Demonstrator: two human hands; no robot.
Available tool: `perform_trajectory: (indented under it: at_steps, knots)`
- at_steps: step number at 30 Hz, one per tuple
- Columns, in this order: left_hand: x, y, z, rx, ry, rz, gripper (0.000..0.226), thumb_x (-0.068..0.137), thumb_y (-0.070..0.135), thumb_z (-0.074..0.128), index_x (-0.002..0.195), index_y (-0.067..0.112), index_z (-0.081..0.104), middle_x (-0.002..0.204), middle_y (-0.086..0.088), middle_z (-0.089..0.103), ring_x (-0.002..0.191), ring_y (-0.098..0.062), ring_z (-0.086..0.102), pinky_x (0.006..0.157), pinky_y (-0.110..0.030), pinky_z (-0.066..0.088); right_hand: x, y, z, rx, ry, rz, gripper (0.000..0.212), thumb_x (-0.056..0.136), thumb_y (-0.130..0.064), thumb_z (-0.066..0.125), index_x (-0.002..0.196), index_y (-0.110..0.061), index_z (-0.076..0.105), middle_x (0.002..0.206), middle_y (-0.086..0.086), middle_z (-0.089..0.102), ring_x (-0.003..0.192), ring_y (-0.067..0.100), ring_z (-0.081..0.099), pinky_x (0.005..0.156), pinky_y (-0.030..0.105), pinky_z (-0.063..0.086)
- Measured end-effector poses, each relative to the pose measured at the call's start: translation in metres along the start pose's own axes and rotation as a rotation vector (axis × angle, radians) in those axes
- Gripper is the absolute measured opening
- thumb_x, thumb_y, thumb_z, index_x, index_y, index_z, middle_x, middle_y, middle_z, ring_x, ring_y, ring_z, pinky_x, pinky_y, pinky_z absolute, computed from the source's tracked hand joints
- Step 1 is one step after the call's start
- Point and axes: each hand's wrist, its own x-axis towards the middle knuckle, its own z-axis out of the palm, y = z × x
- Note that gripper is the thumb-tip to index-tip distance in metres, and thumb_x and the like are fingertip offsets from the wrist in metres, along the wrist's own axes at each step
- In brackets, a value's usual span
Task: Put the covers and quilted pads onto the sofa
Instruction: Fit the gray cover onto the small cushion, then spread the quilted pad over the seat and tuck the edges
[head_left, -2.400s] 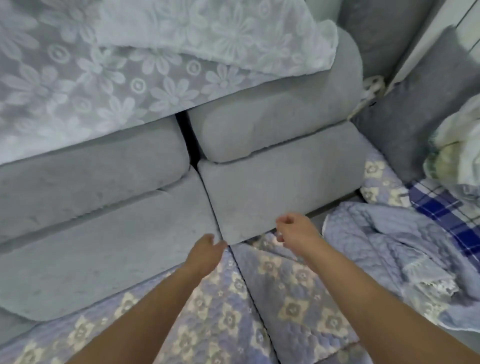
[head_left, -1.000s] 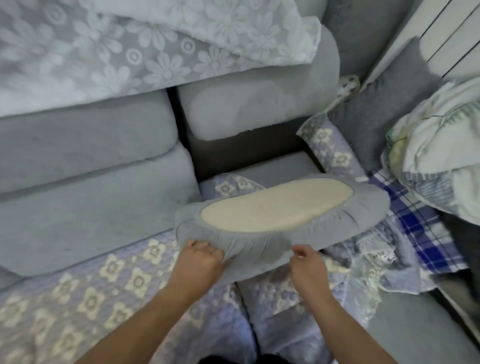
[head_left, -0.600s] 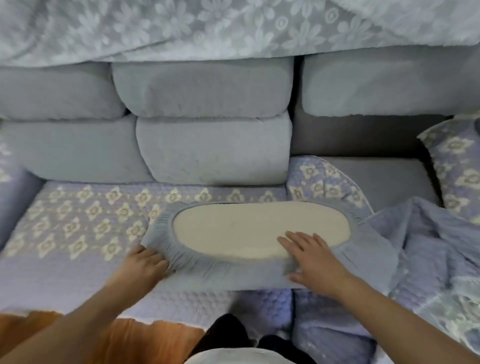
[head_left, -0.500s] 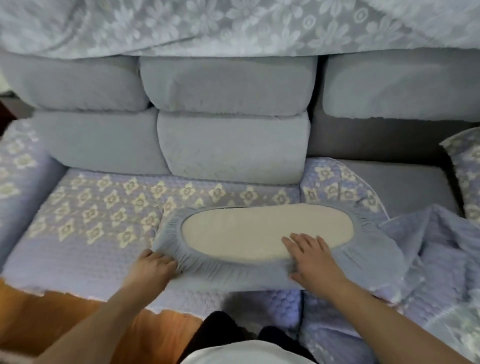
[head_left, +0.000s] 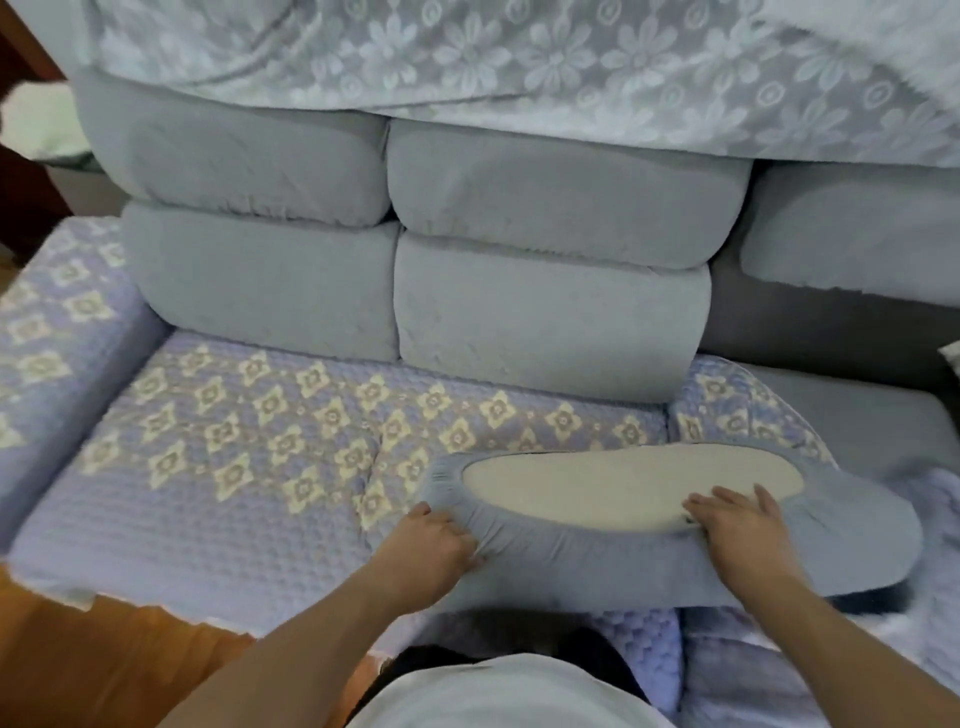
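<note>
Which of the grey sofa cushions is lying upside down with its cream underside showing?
The cushion held by both hands at the seat's front edge; the stacked cushions show only grey.

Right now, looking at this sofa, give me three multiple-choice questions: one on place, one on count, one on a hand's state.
1. Where does the cushion lie?
A. on the quilted pad
B. on the floor
C. atop the back cushions

2. How many hands touch it?
A. none
B. one
C. two

3. How is the left hand?
A. flat
B. gripping the cover's gathered edge
C. hanging free

Answers: 1 A, it rests on the seat's pad; 2 C, the right hand lies on it too; 3 B, its fingers curl into the fabric.
</note>
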Motion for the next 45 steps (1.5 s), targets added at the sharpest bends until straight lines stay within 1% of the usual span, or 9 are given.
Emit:
perform_trajectory:
  at_steps: [4, 10, 14, 16, 19, 24, 33, 36, 45]
  knots:
    - [0.018, -0.081, -0.031, -0.021, 0.125, 0.053, 0.038, 0.094, 0.046, 0.042, 0.065, 0.028, 0.058, 0.064, 0.01, 0.058, 0.066, -0.014, 0.057, 0.064, -0.03, 0.045, 0.051, -0.035, -0.057, -0.05, -0.179, 0.174, 0.028, 0.07, -0.003, 0.069, 0.085, -0.025, 0.076, 0.083, 0.003, 0.075, 0.088, 0.027, 0.071, 0.103, 0.049, 0.032]
    - [-0.01, -0.273, -0.083, -0.031, 0.211, -0.102, 0.041, 0.094, 0.047, 0.043, 0.066, 0.021, 0.058, 0.067, 0.003, 0.063, 0.069, -0.027, 0.062, 0.059, -0.033, 0.049, 0.162, -0.139, -0.145, 0.077, 0.124, 0.109, 0.031, 0.057, 0.004, 0.075, 0.072, -0.016, 0.056, 0.063, 0.012, 0.061, 0.058, 0.033, 0.063, 0.068, 0.04, 0.051]
    - [-0.066, -0.374, -0.096, 0.169, 0.174, -0.491, 0.016, 0.086, 0.028, 0.058, 0.079, 0.018, 0.068, 0.077, -0.008, 0.065, 0.079, -0.034, 0.061, 0.073, -0.046, 0.049, 0.229, -0.219, -0.183, 0.256, 0.249, 0.04, 0.025, 0.063, 0.002, 0.07, 0.08, -0.015, 0.06, 0.072, 0.012, 0.063, 0.066, 0.035, 0.064, 0.065, 0.038, 0.05]
    - [-0.075, -0.381, -0.087, 0.137, 0.106, -0.865, 0.033, 0.093, 0.019, 0.044, 0.118, 0.023, 0.064, 0.122, -0.017, 0.061, 0.112, -0.039, 0.052, 0.093, -0.055, 0.04, 0.247, -0.256, -0.177, 0.42, 0.169, 0.055, 0.035, 0.073, 0.002, 0.068, 0.106, -0.011, 0.065, 0.095, 0.017, 0.068, 0.087, 0.037, 0.066, 0.076, 0.042, 0.05]
    - [-0.053, -0.344, -0.055, -0.222, -0.2, -1.026, 0.056, 0.105, 0.038, 0.037, 0.157, 0.032, 0.02, 0.167, -0.012, 0.004, 0.149, -0.041, 0.013, 0.116, -0.056, 0.024, 0.244, -0.289, -0.151, 0.563, -0.254, 0.136, 0.062, 0.091, -0.003, 0.05, 0.151, -0.009, 0.034, 0.149, 0.018, 0.038, 0.134, 0.039, 0.043, 0.109, 0.043, 0.039]
    - [-0.009, -0.255, -0.007, -0.538, -0.572, -0.622, 0.073, 0.105, 0.044, 0.042, 0.161, 0.022, 0.001, 0.167, -0.014, -0.007, 0.155, -0.029, 0.01, 0.122, -0.037, 0.02, 0.186, -0.252, -0.113, 0.594, -0.56, 0.207, 0.055, 0.102, -0.015, 0.047, 0.155, -0.014, 0.03, 0.157, 0.013, 0.028, 0.139, 0.033, 0.038, 0.11, 0.037, 0.036]
    - [0.086, -0.138, -0.027, -0.597, -0.624, -0.398, 0.05, 0.104, 0.036, 0.047, 0.151, 0.02, 0.042, 0.153, -0.005, 0.045, 0.132, -0.023, 0.051, 0.106, -0.027, 0.039, -0.006, -0.091, -0.057, 0.704, -0.68, 0.79, 0.049, 0.106, -0.027, 0.042, 0.151, -0.009, 0.036, 0.154, 0.016, 0.038, 0.128, 0.03, 0.05, 0.1, 0.035, 0.046]
    - [0.121, -0.051, -0.051, -0.642, -0.603, -0.285, 0.034, 0.102, 0.03, 0.052, 0.133, 0.018, 0.059, 0.131, -0.006, 0.061, 0.101, -0.017, 0.061, 0.082, -0.023, 0.047, -0.086, -0.049, -0.041, 0.744, -0.646, 0.936, 0.046, 0.105, -0.025, 0.044, 0.148, -0.008, 0.041, 0.152, 0.014, 0.041, 0.13, 0.029, 0.048, 0.099, 0.031, 0.042]
    - [0.166, 0.25, -0.038, -0.714, -0.666, -0.083, 0.015, 0.105, 0.028, 0.044, 0.111, 0.03, 0.058, 0.112, 0.008, 0.057, 0.087, -0.004, 0.054, 0.068, -0.014, 0.039, -0.329, 0.063, 0.07, 0.902, -0.696, 1.247, 0.04, 0.102, -0.025, 0.046, 0.139, -0.012, 0.052, 0.146, 0.013, 0.049, 0.133, 0.029, 0.048, 0.107, 0.032, 0.039]
